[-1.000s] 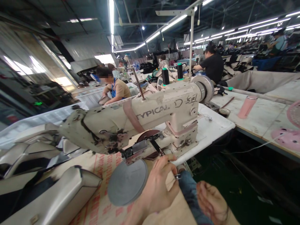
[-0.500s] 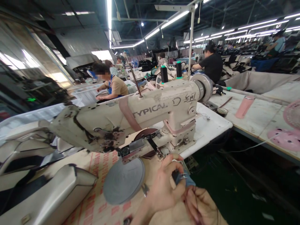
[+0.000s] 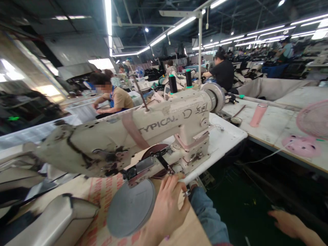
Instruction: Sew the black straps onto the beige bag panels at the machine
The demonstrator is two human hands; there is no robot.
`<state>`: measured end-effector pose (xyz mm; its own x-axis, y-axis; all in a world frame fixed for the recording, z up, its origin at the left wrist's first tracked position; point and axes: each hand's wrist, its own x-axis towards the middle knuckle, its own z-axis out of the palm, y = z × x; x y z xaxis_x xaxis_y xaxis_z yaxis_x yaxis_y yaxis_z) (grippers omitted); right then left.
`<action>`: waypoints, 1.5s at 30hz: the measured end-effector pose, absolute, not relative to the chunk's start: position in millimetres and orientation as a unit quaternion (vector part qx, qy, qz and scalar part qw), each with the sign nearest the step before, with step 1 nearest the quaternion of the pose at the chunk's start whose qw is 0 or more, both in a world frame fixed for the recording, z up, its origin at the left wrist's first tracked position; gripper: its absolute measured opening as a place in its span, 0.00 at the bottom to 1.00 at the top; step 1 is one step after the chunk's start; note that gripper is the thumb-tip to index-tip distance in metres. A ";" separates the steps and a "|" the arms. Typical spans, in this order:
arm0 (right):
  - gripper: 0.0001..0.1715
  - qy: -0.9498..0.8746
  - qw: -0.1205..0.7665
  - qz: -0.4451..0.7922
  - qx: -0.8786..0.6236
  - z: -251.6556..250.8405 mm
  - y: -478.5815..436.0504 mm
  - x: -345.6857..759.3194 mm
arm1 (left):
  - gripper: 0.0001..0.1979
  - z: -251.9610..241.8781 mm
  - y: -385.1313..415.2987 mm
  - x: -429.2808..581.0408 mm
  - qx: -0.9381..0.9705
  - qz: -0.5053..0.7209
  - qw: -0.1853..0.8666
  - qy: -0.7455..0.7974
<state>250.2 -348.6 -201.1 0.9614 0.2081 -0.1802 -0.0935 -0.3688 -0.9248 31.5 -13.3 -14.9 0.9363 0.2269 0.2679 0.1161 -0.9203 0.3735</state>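
Observation:
My left hand [image 3: 166, 208] rests at the front edge of the sewing table, fingers curled close together and pinching a small metal piece beside a strip of blue denim [image 3: 208, 215] that hangs off the edge. Just left of it lies a round grey disc [image 3: 131, 207]. My right hand [image 3: 289, 223] hangs out to the right below the table, away from the denim, fingers loose and holding nothing. Above stands the beige sewing machine [image 3: 143, 133] marked TYPICAL.
A beige-and-black padded part [image 3: 55, 222] lies at the near left. Printed cardboard [image 3: 102, 194] covers the table. Black thread cones [image 3: 173, 83] stand behind the machine. A pink fan [image 3: 311, 123] sits on the right bench. Other workers sit at tables behind.
My right hand let go of the denim and swung out to the right and down. My left hand stayed at the table edge, and the view shifted slightly.

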 end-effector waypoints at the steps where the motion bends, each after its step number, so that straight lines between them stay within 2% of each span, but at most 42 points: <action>1: 0.09 -0.056 0.532 0.150 -0.831 -198.4 -347.0 254.9 | 0.05 -20.0 -12.5 33.8 0.971 0.147 0.172 0.082; 5: 0.06 -0.111 0.430 0.181 -0.878 -176.1 -332.5 291.8 | 0.05 -44.6 -10.3 47.6 0.978 0.117 0.168 0.028; 7: 0.10 -0.128 0.404 0.176 -0.889 -160.6 -318.9 300.9 | 0.04 -55.0 -15.1 57.3 0.977 0.106 0.185 0.005; 9: 0.18 -0.158 0.393 0.186 -0.886 -144.0 -298.0 292.0 | 0.05 -62.9 -26.2 68.5 0.973 0.095 0.207 -0.019; 12: 0.29 -0.263 0.414 0.314 -0.813 -124.6 -260.1 252.9 | 0.07 -72.3 -50.2 90.5 0.964 0.082 0.235 -0.091; 14: 0.33 -0.372 0.465 0.450 -0.665 -120.7 -238.5 225.9 | 0.07 -78.1 -64.3 108.6 0.956 0.085 0.235 -0.151; 17: 0.38 -0.426 0.537 0.439 -0.581 -129.4 -216.9 209.1 | 0.04 -85.2 -71.7 136.0 0.949 0.093 0.234 -0.188; 19: 0.38 -0.405 0.575 0.395 -0.592 -140.3 -207.1 219.7 | 0.07 -90.1 -65.5 152.6 0.948 0.099 0.245 -0.176; 22: 0.37 -0.314 0.605 0.333 -0.652 -155.1 -189.2 267.4 | 0.16 -106.4 -45.2 178.9 0.960 0.117 0.219 -0.129; 27: 0.33 -0.211 0.635 0.206 -0.714 -167.3 -124.2 393.0 | 0.19 -165.5 -14.9 243.3 0.990 0.140 0.019 -0.021; 32: 0.23 -0.237 0.629 0.176 -0.719 -170.3 -30.7 488.4 | 0.25 -206.5 -1.8 306.6 0.979 0.133 -0.118 -0.096; 35: 0.21 -0.272 0.610 0.186 -0.721 -170.4 12.9 514.9 | 0.24 -211.0 4.1 325.0 0.971 0.147 -0.133 -0.137; 40: 0.23 -0.347 0.574 0.211 -0.711 -176.3 49.4 529.2 | 0.17 -222.8 11.2 335.2 0.942 0.265 -0.140 -0.151; 45: 0.23 -0.400 0.564 0.215 -0.690 -186.8 58.1 526.9 | 0.20 -243.8 14.5 340.4 0.933 0.299 -0.131 -0.151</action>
<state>526.9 58.1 -186.8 0.5884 0.7936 0.1546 0.3086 -0.0437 -0.9502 340.4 14.5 -243.8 0.7757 -0.3597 0.5186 -0.2032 -0.9203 -0.3344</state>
